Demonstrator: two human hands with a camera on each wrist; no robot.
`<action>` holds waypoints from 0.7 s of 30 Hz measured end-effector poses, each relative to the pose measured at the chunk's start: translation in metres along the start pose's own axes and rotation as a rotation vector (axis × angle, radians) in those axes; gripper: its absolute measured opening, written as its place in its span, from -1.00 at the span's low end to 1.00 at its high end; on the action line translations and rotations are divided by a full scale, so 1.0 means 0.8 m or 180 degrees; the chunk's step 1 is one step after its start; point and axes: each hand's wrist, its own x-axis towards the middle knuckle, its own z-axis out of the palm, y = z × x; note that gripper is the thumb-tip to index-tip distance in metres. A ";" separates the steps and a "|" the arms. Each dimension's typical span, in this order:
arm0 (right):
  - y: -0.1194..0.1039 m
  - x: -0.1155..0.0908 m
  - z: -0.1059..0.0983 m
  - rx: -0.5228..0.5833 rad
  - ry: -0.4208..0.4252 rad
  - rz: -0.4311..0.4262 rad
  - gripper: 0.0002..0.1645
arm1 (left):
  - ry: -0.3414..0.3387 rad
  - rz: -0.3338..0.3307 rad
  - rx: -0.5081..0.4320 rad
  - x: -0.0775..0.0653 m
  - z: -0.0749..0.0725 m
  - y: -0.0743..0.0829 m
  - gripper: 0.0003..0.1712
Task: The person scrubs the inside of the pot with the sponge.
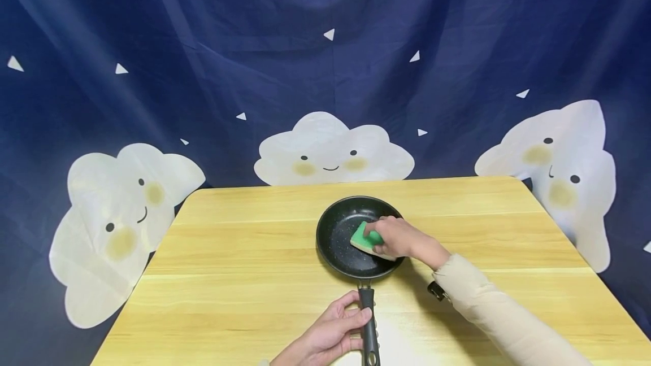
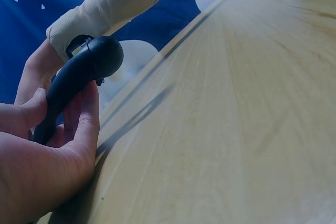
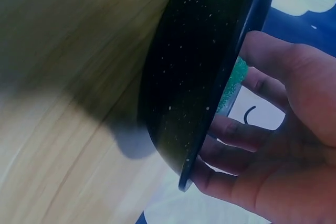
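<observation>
A black frying pan [image 1: 335, 239] with white speckles is near the middle of the wooden table, its handle [image 1: 367, 298] pointing toward me. My left hand [image 1: 338, 326] grips that handle, thumb on top and fingers beneath; the left wrist view shows the handle's rounded end [image 2: 107, 59] above the tabletop. Inside the pan, my right hand [image 1: 399, 237] holds a green sponge [image 1: 363, 240] with a pale lower layer against the cooking surface. In the right wrist view, the pan's speckled outer wall [image 3: 184, 77] hides most of the sponge [image 3: 231, 87], and the fingertips pass behind the rim.
The light wooden table [image 1: 229, 264] extends to both sides of the pan. Behind it hangs a dark blue curtain [image 1: 285, 61] with white clouds and triangles. A black strap [image 1: 437, 291] shows at the right sleeve's cuff. The pan casts a shadow on the wood.
</observation>
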 end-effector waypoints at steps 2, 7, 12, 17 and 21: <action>-0.001 -0.001 0.000 0.0044 -0.0030 0.0034 -0.61 | 0.0008 0.0000 0.0006 0.000 0.000 0.000 -0.70; -0.006 -0.002 0.003 0.0089 0.0003 0.0099 -0.62 | 0.0011 -0.0003 0.0007 -0.001 0.000 0.000 -0.73; -0.009 -0.006 0.010 0.0145 0.0121 0.0136 -0.64 | -0.0020 -0.0013 -0.0001 -0.001 -0.001 0.001 -0.73; -0.010 -0.010 0.018 0.0256 0.0253 0.0155 -0.64 | -0.0033 -0.0027 -0.0033 0.000 -0.001 0.001 -0.73; -0.012 -0.012 0.022 0.0355 0.0307 0.0144 -0.63 | -0.0028 -0.0041 -0.0036 0.000 -0.001 0.001 -0.76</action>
